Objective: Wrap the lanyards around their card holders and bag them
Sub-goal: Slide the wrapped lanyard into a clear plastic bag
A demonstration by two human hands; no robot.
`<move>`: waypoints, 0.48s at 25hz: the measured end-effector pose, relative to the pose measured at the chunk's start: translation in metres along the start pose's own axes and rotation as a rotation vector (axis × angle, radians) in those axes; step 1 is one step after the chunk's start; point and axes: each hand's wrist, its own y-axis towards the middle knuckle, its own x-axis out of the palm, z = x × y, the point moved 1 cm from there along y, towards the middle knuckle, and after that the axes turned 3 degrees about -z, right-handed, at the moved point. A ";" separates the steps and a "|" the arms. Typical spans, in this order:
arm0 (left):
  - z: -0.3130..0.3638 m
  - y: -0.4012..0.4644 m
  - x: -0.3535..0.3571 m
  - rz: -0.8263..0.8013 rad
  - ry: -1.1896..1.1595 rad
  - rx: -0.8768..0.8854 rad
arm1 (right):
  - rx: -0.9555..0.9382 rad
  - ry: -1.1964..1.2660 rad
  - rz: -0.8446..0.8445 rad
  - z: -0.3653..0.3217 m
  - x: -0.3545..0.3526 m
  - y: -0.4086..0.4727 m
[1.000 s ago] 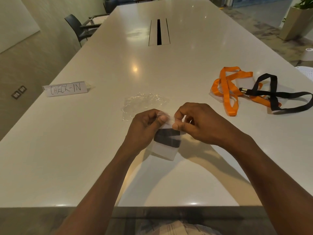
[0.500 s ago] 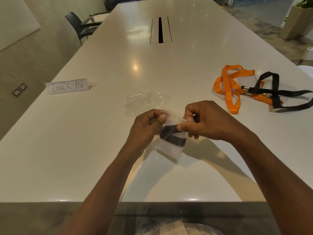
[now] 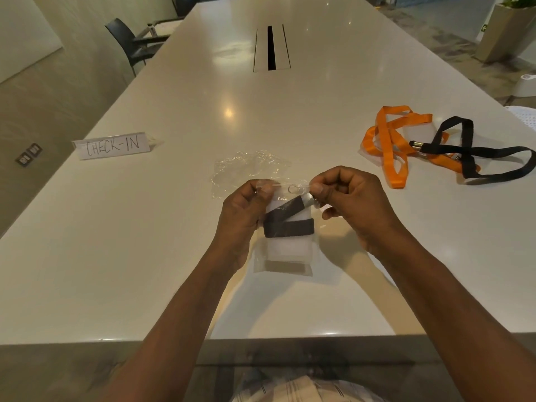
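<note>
A small clear bag [image 3: 282,264] hangs upright above the white table [image 3: 145,256], with a card holder [image 3: 287,248] inside it that has a dark lanyard [image 3: 288,227] wrapped around. My left hand [image 3: 243,210] pinches the bag's top left corner and my right hand [image 3: 348,198] pinches its top right corner. Spare clear bags [image 3: 249,168] lie crumpled just beyond my hands. At the right, an orange lanyard [image 3: 391,143] with its clear holder and a black lanyard [image 3: 475,152] lie loose and tangled together.
A folded paper sign reading CHECK-IN [image 3: 113,145] stands at the left. A cable slot [image 3: 271,47] runs down the table's far middle. A black chair [image 3: 130,42] sits at the far left edge, a planter [image 3: 504,30] on the floor at far right.
Both hands have moved apart along the bag's top edge and lifted it, so the bag now hangs straight and upright instead of tilted. The head view has shifted slightly.
</note>
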 end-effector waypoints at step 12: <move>-0.002 0.001 0.001 0.129 -0.110 0.031 | -0.139 0.093 0.156 -0.003 0.008 0.006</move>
